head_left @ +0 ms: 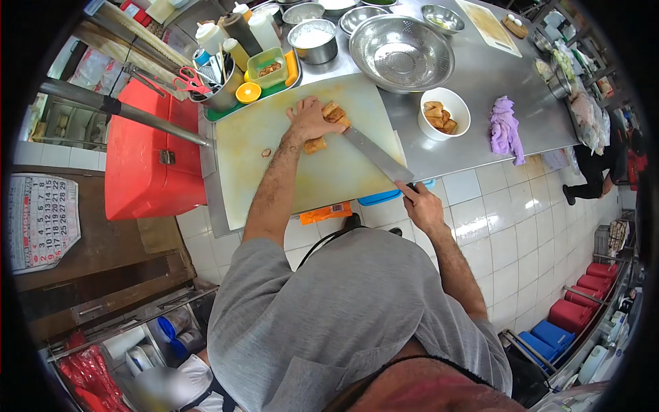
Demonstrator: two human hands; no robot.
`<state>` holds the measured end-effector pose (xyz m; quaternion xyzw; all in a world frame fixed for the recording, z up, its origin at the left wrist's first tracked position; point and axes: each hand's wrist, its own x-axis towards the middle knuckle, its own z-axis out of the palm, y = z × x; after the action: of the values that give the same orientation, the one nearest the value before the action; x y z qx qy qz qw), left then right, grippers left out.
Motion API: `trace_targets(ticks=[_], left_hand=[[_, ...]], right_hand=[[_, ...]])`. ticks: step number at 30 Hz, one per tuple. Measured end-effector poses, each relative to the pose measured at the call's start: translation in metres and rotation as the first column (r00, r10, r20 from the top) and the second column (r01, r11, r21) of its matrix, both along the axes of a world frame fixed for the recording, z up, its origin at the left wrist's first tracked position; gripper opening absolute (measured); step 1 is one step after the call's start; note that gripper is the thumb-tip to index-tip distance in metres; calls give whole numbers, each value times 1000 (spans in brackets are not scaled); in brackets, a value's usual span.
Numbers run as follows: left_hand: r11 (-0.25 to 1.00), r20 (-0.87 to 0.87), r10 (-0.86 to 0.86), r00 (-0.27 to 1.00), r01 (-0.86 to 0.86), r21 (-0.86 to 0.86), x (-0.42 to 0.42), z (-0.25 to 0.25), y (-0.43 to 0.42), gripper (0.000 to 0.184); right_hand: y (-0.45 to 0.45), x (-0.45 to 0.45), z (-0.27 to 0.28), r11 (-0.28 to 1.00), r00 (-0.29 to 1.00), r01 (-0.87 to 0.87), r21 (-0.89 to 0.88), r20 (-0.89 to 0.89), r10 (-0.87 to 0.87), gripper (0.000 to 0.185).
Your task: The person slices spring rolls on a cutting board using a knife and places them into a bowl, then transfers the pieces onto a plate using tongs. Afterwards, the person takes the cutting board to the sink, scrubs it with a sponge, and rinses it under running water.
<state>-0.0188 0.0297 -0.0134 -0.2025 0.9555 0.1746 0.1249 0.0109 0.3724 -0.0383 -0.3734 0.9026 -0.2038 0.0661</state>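
My right hand (424,207) is wrapped around the handle of a large kitchen knife (376,155). The blade slants up and left across the cutting board (261,182), its tip at a golden-brown fried roll (336,115). My left hand (314,122) lies over that roll and holds it down, thumb toward the blade; some fingertips are hidden. Just below the thumb is another browned piece (315,145), and a small scrap (266,153) lies to the left. Cut browned pieces (439,118) fill part of a white bowl (464,115) right of the board.
A large steel colander (401,51) and a pot of white contents (312,42) stand behind. Squeeze bottles (240,31), red scissors (192,81) and a halved orange (248,92) are at back left. A purple cloth (506,130) lies right; a red cooler (137,151) stands left.
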Motion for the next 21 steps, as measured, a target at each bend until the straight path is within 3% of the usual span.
trace_targets(ticks=[6,9,14,21], left_hand=[[1000,-66,-6,998,5,-17,-3,3,19,90],[997,-94,-5,996,12,74,-1,8,38,88],[992,-251,-78,965,101,79,1,15,87,88],[944,-338,-204,919,277,181,-51,45,165,83]], right_hand=[[7,-4,9,1000,999,1,-1,-34,-2,42],[24,2,22,1000,999,23,3,-45,-23,43],[74,18,58,995,993,92,29,-82,-90,43],[142,1,124,966,963,225,127,-179,-201,40]])
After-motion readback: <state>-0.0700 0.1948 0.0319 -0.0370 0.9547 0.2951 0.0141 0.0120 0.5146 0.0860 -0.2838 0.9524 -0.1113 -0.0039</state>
